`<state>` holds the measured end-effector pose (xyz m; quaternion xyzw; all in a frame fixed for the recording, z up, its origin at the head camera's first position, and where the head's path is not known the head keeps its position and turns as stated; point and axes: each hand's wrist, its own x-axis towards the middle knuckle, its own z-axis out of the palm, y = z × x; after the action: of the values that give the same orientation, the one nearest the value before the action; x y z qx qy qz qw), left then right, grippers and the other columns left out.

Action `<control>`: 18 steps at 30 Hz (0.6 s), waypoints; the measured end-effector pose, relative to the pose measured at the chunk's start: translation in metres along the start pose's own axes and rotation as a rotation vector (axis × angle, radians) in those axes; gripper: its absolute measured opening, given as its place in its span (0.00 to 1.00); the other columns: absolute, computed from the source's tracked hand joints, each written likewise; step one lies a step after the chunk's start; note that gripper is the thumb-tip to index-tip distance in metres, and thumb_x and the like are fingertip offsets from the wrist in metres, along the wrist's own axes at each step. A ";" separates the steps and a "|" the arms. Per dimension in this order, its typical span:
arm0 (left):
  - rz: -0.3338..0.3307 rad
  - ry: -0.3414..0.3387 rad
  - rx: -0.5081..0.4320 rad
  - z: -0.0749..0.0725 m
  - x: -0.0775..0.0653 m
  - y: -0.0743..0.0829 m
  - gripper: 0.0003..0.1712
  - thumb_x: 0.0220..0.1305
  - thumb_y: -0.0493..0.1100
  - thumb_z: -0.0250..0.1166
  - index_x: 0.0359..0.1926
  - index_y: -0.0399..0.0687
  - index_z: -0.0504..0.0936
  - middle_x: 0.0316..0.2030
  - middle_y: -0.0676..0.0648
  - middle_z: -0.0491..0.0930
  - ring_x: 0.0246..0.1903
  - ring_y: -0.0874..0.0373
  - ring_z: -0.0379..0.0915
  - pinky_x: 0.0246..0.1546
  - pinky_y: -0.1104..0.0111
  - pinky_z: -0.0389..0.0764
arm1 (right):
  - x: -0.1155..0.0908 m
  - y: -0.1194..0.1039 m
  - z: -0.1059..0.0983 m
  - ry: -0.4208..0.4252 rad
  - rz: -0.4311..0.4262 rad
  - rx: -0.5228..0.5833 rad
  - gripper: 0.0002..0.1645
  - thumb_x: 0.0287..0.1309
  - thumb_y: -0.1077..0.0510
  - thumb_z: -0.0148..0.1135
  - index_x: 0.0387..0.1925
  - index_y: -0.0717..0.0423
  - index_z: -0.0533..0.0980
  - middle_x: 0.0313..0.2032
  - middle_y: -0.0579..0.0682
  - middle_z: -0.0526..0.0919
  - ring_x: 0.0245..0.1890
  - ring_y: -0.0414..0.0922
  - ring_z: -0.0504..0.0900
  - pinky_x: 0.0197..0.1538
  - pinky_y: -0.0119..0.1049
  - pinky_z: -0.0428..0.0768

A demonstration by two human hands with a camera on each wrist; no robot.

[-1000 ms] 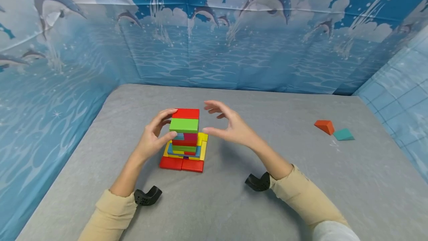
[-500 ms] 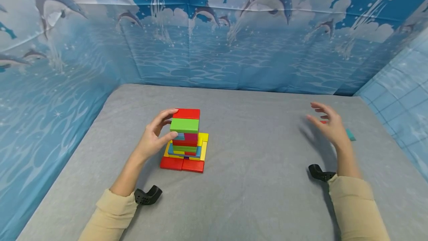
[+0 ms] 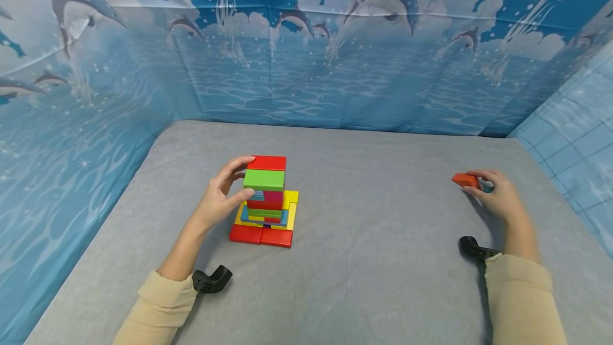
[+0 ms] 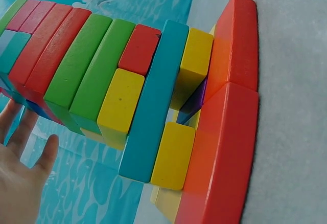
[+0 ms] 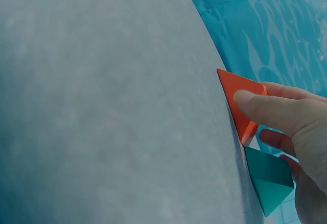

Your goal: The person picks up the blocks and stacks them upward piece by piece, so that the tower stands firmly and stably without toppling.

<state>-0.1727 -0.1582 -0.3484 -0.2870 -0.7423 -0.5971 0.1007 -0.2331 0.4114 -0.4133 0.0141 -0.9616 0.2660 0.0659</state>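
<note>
A tower of coloured wooden blocks [image 3: 265,199] stands on a wider base of red and yellow blocks. My left hand [image 3: 216,196] is at the tower's left side near the top, index fingertip by the uppermost red block, thumb at the front. In the left wrist view its fingers [image 4: 19,132] reach toward the upper blocks, fairly straight and spread. Far to the right, my right hand [image 3: 500,196] pinches an orange triangular block [image 5: 237,98] between thumb and fingers, low over the table. A teal triangular block [image 5: 268,175] lies right behind it, mostly covered by the hand in the head view.
The grey cloth-covered table [image 3: 364,217] spreads between the tower and the right hand. A blue dolphin-printed curtain [image 3: 306,68] hangs along its back and left sides. Black camera mounts [image 3: 212,280] stick out from both wrists, close over the cloth.
My right hand has left the tower's side, swung far right and come down to take hold of the orange triangular block. The left hand and the tower have stayed in place.
</note>
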 end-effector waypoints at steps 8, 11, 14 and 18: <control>-0.020 -0.003 0.005 -0.001 0.000 -0.001 0.33 0.48 0.19 0.57 0.59 0.27 0.61 0.56 0.56 0.64 0.55 0.65 0.59 0.54 0.74 0.64 | 0.003 -0.017 0.001 0.003 -0.032 -0.007 0.26 0.61 0.53 0.55 0.55 0.67 0.68 0.52 0.71 0.66 0.51 0.67 0.63 0.46 0.64 0.62; -0.025 -0.005 0.010 -0.001 0.000 0.000 0.33 0.49 0.20 0.57 0.59 0.27 0.61 0.56 0.55 0.63 0.55 0.65 0.59 0.54 0.75 0.64 | 0.008 -0.045 0.001 0.013 -0.086 0.029 0.26 0.60 0.53 0.56 0.55 0.65 0.69 0.51 0.69 0.68 0.49 0.65 0.65 0.44 0.62 0.64; -0.031 -0.006 0.013 0.000 0.001 0.001 0.33 0.49 0.20 0.57 0.59 0.28 0.61 0.57 0.51 0.63 0.55 0.64 0.59 0.54 0.74 0.64 | 0.013 -0.086 0.004 0.048 -0.165 0.104 0.25 0.58 0.55 0.60 0.54 0.64 0.71 0.48 0.66 0.72 0.47 0.59 0.69 0.47 0.58 0.65; -0.029 -0.003 0.016 0.000 0.001 0.001 0.33 0.49 0.19 0.57 0.59 0.28 0.61 0.56 0.53 0.63 0.55 0.65 0.59 0.54 0.74 0.64 | 0.019 -0.145 0.013 0.109 -0.332 0.222 0.22 0.53 0.61 0.64 0.50 0.61 0.75 0.45 0.58 0.76 0.43 0.44 0.71 0.50 0.38 0.68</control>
<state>-0.1728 -0.1578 -0.3471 -0.2762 -0.7513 -0.5921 0.0933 -0.2443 0.2808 -0.3483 0.1652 -0.9059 0.3562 0.1587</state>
